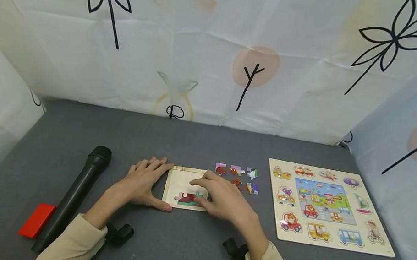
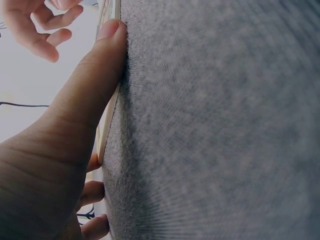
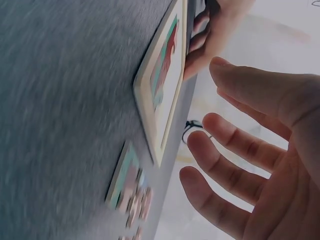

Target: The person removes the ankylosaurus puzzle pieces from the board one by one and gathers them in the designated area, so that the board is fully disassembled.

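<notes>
A small wooden puzzle tray [image 1: 179,180] lies flat on the table, with a few joined jigsaw pieces [image 1: 186,198] along its near side. My left hand [image 1: 142,183] rests at the tray's left side, fingers spread toward the far corner. In the left wrist view its straight thumb [image 2: 97,75] lies along the near edge. Over the tray's right part hovers my right hand [image 1: 223,197], fingers slightly bent and apart. The right wrist view shows nothing between those fingers [image 3: 205,155]. Several loose jigsaw pieces [image 1: 220,169] lie just beyond the right hand, partly hidden by it.
At right lies a large picture board [image 1: 276,221] with vehicle pieces. A black microphone [image 1: 74,190] lies at left beside a red block [image 1: 36,220]. White printed cloth [image 1: 213,56] hangs behind the grey table [image 1: 178,255] and on both sides.
</notes>
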The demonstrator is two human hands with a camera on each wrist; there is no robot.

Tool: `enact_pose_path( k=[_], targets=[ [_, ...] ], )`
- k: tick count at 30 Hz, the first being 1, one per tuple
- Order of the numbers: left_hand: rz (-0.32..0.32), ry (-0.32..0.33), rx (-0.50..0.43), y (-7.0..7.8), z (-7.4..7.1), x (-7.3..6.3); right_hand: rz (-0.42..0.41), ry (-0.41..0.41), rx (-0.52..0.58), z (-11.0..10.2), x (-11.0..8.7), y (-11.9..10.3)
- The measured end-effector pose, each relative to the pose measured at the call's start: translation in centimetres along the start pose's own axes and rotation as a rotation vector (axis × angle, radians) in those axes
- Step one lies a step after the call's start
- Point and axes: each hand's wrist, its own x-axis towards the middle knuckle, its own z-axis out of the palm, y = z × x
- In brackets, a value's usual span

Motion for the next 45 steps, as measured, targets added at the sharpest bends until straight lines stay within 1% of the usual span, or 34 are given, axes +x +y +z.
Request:
enact_pose_path(
  k=[5, 13, 17, 21, 27, 38, 45],
  targets=[
    [0.009, 0.009, -0.007, 0.0, 0.1, 0.0, -0.006, -0.032, 0.004, 0.6, 0.7, -0.8],
    [-0.004, -0.008, -0.013, 0.0, 0.0, 0.0, -0.033, -0.070, -0.003, 2.0, 1.5, -1.3],
    [-0.003, -0.010, -0.016, 0.1, 0.0, -0.1, -0.012, -0.105, -0.016, 2.6, 1.8, -1.4],
    [0.000, -0.006, -0.020, 0.0, 0.0, -0.1, 0.015, -0.123, -0.044, 2.8, 1.9, -1.3],
    [0.006, 0.005, -0.012, -0.1, 0.1, -0.1, 0.034, -0.116, -0.040, 3.0, 1.9, -1.2],
    [0.003, 0.005, -0.014, -0.1, 0.1, -0.1, -0.011, -0.072, -0.034, 3.1, 1.8, -1.0],
    [0.000, 0.000, -0.012, -0.1, 0.0, 0.0, 0.018, -0.092, -0.025, 3.0, 1.9, -1.2]
  ],
)
